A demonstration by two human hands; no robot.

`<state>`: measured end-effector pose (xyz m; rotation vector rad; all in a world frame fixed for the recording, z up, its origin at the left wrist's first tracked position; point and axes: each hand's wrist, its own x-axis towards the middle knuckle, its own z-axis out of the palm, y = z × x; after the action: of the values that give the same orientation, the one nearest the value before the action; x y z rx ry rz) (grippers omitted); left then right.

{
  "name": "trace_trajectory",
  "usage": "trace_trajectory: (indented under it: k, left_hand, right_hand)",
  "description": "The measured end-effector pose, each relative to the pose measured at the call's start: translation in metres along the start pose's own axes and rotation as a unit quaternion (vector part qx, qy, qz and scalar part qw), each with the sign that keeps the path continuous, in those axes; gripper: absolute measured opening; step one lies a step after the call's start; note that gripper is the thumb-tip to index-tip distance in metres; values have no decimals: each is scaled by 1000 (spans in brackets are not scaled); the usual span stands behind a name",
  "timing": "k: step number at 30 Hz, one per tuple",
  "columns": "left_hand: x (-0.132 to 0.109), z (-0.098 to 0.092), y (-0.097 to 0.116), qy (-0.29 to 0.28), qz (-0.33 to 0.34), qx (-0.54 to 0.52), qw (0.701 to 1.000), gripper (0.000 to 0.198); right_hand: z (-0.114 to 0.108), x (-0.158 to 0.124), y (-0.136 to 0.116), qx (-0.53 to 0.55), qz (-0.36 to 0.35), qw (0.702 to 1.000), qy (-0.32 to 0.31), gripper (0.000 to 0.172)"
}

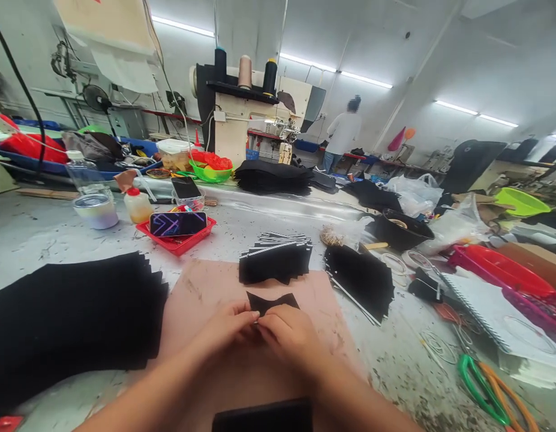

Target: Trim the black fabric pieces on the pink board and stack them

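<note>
A: Piece in work?
B: One black cloth (282,300), thin, matte, plain dark where it shows.
A: Outline?
B: Far edge dips mid-length; corners peak left and right. Near part hidden by fingers.
A: Held?
B: Both sides. Left hand (235,318) and right hand (292,330) pinch it, fingertips close together.
A: Position?
B: Over the pink mat (188,306), around its middle. Contact with mat: cannot tell.

The person's left hand (235,321) and right hand (292,331) meet, fingers pinching a small black piece (273,299) above a pink sheet (188,300). A fanned black stack (275,265) lies just beyond; a larger black pile (80,318) spreads leftward, near a red tray (181,246) bearing a phone (179,224).
</note>
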<state>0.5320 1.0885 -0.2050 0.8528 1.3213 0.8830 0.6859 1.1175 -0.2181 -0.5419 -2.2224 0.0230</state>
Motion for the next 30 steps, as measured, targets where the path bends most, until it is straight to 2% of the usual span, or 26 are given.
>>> trace_trajectory:
  k: [8, 11, 14, 19, 30]
  left_hand:
    - [-5, -8, 1, 12, -5, -18, 1000, 37]
    - [-5, -9, 2, 16, -4, -10, 1000, 33]
    - [-6, -8, 2, 45, -1, 6, 999, 29]
    - [-7, -3, -2, 84, 5, 20, 996, 27]
    - [-7, 0, -1, 84, 0, 6, 996, 32]
  right_hand:
    - [3, 1, 0, 88, 32, 994, -54, 16]
    - [3, 2, 1, 69, 33, 995, -60, 15]
    - [4, 4, -2, 49, 37, 996, -62, 16]
    - [7, 3, -7, 67, 99, 989, -87, 16]
    - [13, -5, -3, 109, 127, 985, -45, 14]
